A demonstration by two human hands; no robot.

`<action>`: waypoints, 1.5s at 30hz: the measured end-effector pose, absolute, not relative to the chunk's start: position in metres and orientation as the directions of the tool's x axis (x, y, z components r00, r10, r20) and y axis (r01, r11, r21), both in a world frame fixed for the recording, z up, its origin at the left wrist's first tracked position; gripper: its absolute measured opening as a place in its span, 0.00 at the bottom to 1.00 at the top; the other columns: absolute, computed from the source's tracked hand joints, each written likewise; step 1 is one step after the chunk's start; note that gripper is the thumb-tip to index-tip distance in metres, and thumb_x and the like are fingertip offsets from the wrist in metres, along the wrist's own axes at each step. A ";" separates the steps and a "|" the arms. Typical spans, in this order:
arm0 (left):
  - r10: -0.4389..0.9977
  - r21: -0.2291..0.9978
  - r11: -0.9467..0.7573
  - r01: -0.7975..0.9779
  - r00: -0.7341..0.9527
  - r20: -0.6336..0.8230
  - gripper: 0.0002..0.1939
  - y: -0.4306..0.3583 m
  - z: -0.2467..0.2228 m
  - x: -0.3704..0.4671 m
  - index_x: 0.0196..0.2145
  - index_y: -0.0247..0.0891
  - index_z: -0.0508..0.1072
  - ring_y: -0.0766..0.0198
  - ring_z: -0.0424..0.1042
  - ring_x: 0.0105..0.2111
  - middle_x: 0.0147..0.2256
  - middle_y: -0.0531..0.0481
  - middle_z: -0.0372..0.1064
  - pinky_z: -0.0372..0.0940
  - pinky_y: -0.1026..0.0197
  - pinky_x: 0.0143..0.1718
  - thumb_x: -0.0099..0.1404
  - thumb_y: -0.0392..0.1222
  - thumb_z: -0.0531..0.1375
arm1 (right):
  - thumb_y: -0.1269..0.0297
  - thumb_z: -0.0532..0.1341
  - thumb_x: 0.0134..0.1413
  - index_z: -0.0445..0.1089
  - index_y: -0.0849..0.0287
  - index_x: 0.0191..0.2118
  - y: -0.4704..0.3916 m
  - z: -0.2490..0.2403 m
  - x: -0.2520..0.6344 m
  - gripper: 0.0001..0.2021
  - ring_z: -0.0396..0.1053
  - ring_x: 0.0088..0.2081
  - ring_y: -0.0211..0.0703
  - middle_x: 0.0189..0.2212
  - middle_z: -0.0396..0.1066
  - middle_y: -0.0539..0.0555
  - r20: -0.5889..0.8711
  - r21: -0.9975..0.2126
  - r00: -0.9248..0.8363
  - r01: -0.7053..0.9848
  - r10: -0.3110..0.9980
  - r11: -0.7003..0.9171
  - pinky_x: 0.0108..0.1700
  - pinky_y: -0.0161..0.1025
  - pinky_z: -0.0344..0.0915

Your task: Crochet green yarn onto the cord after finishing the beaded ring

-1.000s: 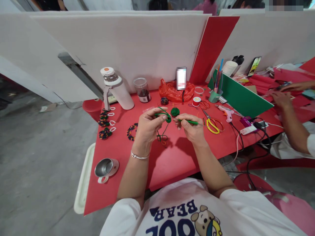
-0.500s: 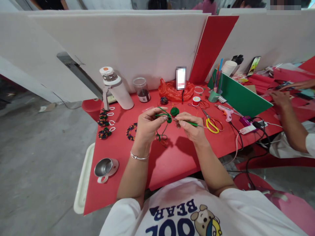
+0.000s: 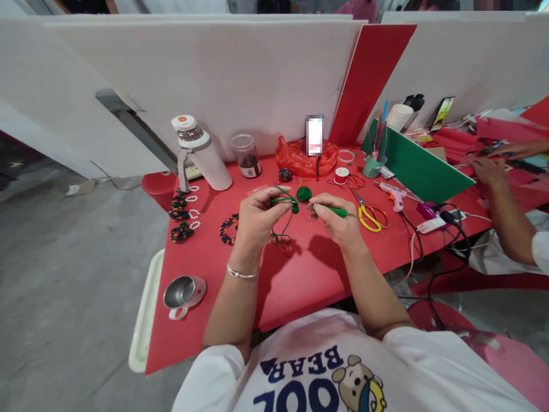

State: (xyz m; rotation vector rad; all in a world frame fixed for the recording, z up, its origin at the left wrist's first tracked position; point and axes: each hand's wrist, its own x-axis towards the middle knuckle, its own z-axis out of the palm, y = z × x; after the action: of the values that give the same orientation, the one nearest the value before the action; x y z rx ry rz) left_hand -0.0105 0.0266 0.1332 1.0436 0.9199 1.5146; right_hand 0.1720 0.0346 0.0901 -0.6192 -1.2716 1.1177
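Note:
My left hand [image 3: 261, 216] is closed on green yarn, with strands looped over its fingers and a small green knotted piece [image 3: 294, 208] at its fingertips. In my right hand [image 3: 338, 220] is a crochet hook with a green handle [image 3: 338, 211], its tip pointing left toward that piece. Loose green yarn [image 3: 281, 236] trails down onto the red table. Just behind, between the hands, sits a ball of green yarn [image 3: 304, 193]. A multicoloured braided ring [image 3: 227, 230] lies left of my left hand, partly hidden by it.
A bottle [image 3: 208, 160], a jar [image 3: 246, 157] and a phone [image 3: 314, 136] on a red bag stand at the back. Scissors [image 3: 369, 218] and a glue gun [image 3: 394, 196] lie right. A cup [image 3: 184, 293] is front left. Another person's hands [image 3: 491, 169] work far right.
My right hand has shifted slightly, and more of the hook's green handle shows. My left hand has barely moved. The other person's hands at the far right have shifted over dark items.

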 end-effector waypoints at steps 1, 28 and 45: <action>0.984 0.931 -0.173 -0.320 -0.089 0.152 0.15 0.027 0.133 -0.011 0.34 0.40 0.87 0.67 0.76 0.26 0.27 0.51 0.79 0.71 0.65 0.30 0.45 0.32 0.74 | 0.55 0.73 0.56 0.84 0.47 0.40 0.035 0.090 0.173 0.07 0.74 0.31 0.38 0.32 0.80 0.49 0.431 -0.870 -0.082 -0.303 0.899 0.390 0.33 0.38 0.72; 0.890 0.908 -0.415 0.053 -0.184 0.417 0.13 0.026 0.123 -0.011 0.38 0.39 0.87 0.62 0.78 0.31 0.33 0.48 0.82 0.70 0.61 0.32 0.54 0.33 0.68 | 0.51 0.70 0.59 0.83 0.49 0.40 0.025 0.097 0.171 0.10 0.80 0.36 0.43 0.35 0.83 0.50 0.410 -0.910 0.023 -0.065 0.912 0.410 0.42 0.43 0.79; 0.838 0.897 -0.426 0.121 -0.320 0.441 0.07 0.019 0.127 0.003 0.32 0.40 0.85 0.65 0.73 0.28 0.31 0.50 0.81 0.67 0.63 0.31 0.54 0.33 0.69 | 0.64 0.64 0.65 0.82 0.50 0.43 0.007 0.111 0.157 0.08 0.80 0.41 0.47 0.40 0.84 0.55 0.747 -0.634 -0.008 0.293 0.665 0.716 0.48 0.47 0.78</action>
State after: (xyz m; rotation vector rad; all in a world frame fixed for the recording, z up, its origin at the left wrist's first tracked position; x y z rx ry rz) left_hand 0.0026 0.0195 0.1271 1.3949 1.2501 1.7996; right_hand 0.1566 0.0069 0.1106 -0.7960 -1.5990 0.3496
